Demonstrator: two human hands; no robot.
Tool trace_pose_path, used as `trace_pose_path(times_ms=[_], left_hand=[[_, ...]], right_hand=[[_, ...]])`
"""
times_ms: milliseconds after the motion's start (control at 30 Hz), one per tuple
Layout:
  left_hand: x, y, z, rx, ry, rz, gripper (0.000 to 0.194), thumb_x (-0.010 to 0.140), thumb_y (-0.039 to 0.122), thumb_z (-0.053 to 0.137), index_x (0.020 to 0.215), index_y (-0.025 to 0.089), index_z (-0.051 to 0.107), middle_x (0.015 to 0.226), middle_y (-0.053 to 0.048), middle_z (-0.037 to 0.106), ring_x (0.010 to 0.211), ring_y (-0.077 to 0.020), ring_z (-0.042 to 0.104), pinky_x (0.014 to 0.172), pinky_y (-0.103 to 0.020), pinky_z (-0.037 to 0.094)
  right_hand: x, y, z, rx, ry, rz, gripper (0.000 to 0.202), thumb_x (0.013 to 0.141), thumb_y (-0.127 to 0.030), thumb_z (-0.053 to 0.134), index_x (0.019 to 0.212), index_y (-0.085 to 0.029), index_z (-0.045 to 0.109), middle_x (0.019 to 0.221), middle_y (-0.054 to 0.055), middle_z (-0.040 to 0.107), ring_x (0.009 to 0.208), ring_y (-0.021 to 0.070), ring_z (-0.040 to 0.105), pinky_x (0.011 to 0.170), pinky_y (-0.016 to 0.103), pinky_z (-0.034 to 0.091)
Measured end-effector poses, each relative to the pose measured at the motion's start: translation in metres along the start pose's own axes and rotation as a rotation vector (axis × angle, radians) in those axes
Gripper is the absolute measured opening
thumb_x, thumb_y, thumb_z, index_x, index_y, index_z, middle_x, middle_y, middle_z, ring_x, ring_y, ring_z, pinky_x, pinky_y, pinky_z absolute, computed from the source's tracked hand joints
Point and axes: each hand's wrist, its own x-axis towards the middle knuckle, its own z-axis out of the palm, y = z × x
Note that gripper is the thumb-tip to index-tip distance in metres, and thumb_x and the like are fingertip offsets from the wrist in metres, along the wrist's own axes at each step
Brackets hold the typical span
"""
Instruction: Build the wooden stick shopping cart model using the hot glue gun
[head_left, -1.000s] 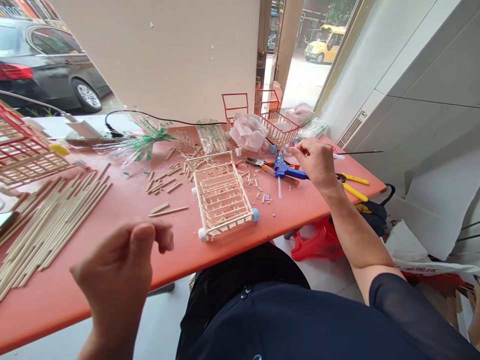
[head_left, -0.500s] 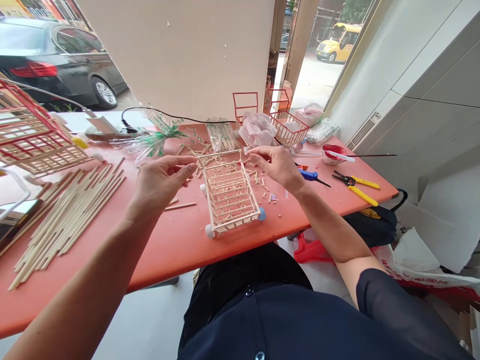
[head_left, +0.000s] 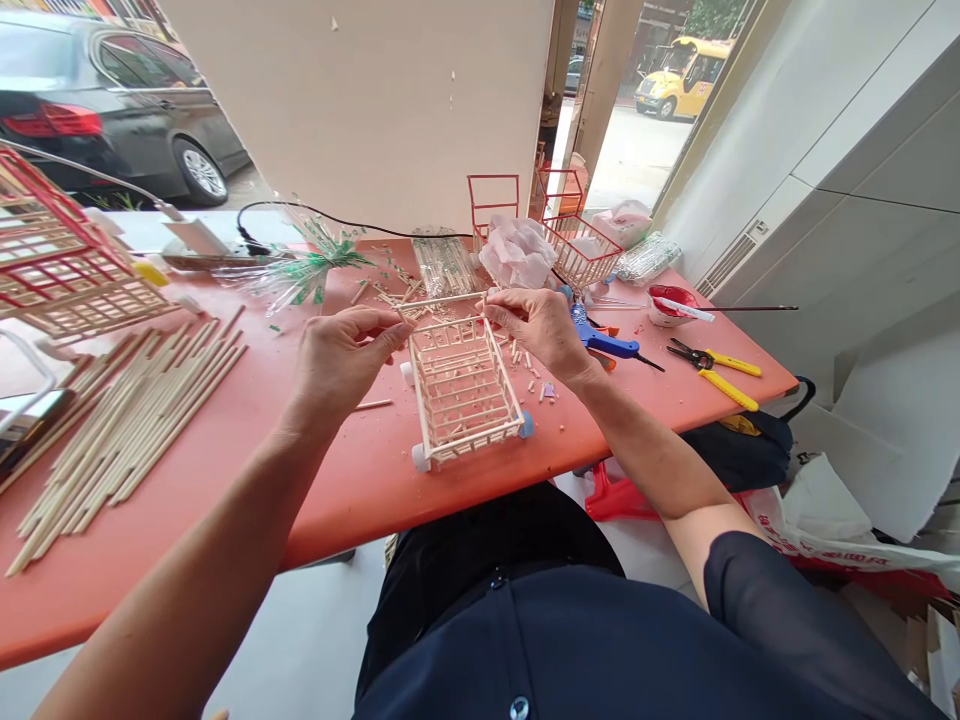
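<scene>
A small cart (head_left: 463,390) built of thin wooden sticks, with white and blue wheels, stands on the orange table (head_left: 360,490) right in front of me. My left hand (head_left: 341,355) pinches the left end of its handle frame (head_left: 444,300). At the right end of that frame my right hand (head_left: 536,330) pinches it too. The far end of the cart is lifted slightly between both hands.
Long wooden sticks (head_left: 127,420) lie in a row at the left, beside a red stick cart (head_left: 60,260). A blue glue gun (head_left: 600,340), yellow-handled pliers (head_left: 712,365), a red dish (head_left: 670,303), more red carts (head_left: 577,250) and stick offcuts lie at the right and back.
My right hand left the glue gun and came to the cart. My left hand rose from near my lap to the cart. Both now hold its handle frame.
</scene>
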Motion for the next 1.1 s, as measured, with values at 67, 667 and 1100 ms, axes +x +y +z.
trace_pose_path(times_ms=[67,667,1100], left_hand=[[0.000,-0.001,0.000,0.002,-0.001,0.007,0.023,0.075,0.042,0.078,0.077,0.020,0.081,0.068,-0.001,0.071,0.055,-0.0112,0.058,0.054,-0.023,0.049],[0.000,0.001,0.000,-0.033,0.152,0.088,0.029,0.080,0.040,0.078,0.095,0.018,0.091,0.069,0.000,0.074,0.054,-0.0077,0.059,0.050,-0.018,0.049],[-0.003,0.012,0.004,-0.043,0.121,0.106,0.013,0.084,0.029,0.075,0.083,0.018,0.083,0.067,0.001,0.072,0.057,-0.0097,0.063,0.055,-0.021,0.053]], right_hand=[[0.000,0.002,0.001,0.022,0.002,-0.010,0.022,0.102,-0.033,0.076,0.103,-0.016,0.090,0.102,0.006,0.087,0.089,0.0190,0.076,0.087,0.028,0.059],[0.003,-0.011,-0.001,0.024,0.050,-0.063,0.060,0.103,-0.072,0.065,0.107,-0.016,0.086,0.098,0.007,0.084,0.083,0.0152,0.071,0.083,0.028,0.059],[0.001,-0.014,0.003,-0.001,0.067,-0.061,0.068,0.104,-0.080,0.057,0.102,-0.017,0.083,0.090,0.005,0.078,0.079,0.0140,0.065,0.081,0.028,0.057]])
